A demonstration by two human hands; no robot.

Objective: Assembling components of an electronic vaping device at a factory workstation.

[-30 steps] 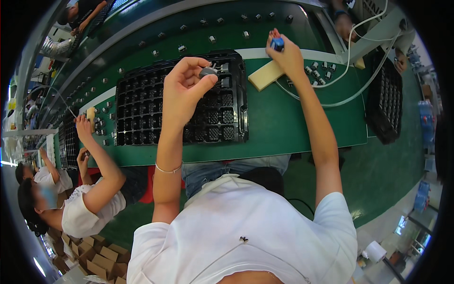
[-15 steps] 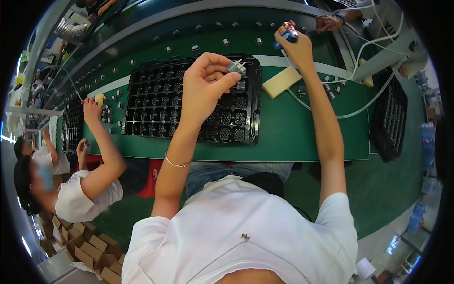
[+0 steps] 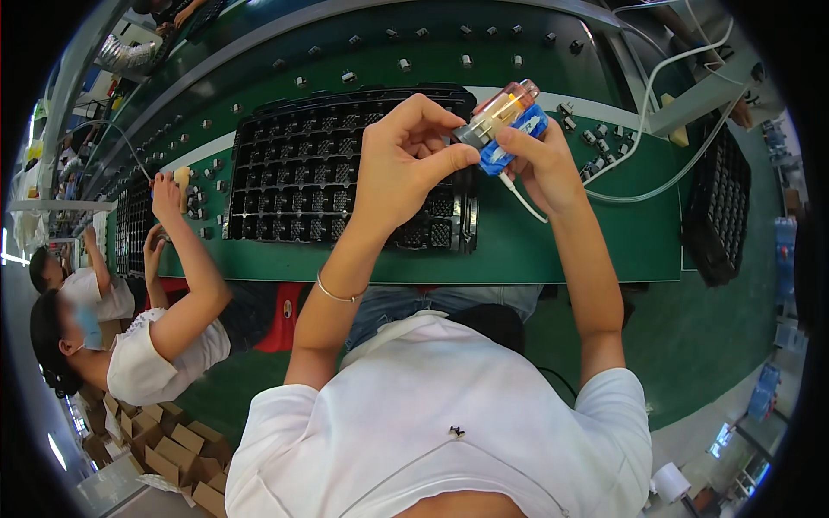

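**Two hands met over the tray**

The left hand point(image 3: 404, 164) was raised above the black compartment tray point(image 3: 294, 173), thumb and forefinger pinched on a small grey part point(image 3: 471, 134) at its tip. At about three o'clock from it, the right hand point(image 3: 540, 168) was closed around a blue-bodied tool point(image 3: 516, 138) with a clear amber barrel point(image 3: 503, 105), whose lower end touched the pinched part. A thin white cable point(image 3: 522, 194) hung from the tool's base.

To do the joining well, the part probably wanted to sit square against the barrel end, the left pinch kept low on the part so the fingertips stayed out of the contact, and the right wrist held steady rather than pushing across.

The tray lay on the green bench point(image 3: 553, 250), its near edge just short of the bench's front lip. At nine o'clock a co-worker's arm point(image 3: 194, 268) reached onto the same bench, well apart from the hands. At three o'clock white cables point(image 3: 656, 95) looped across the bench toward a second black tray point(image 3: 717, 207) at the bench's end; that side looked the tighter one. Bare green surface between the two trays gave the best room for setting anything down.
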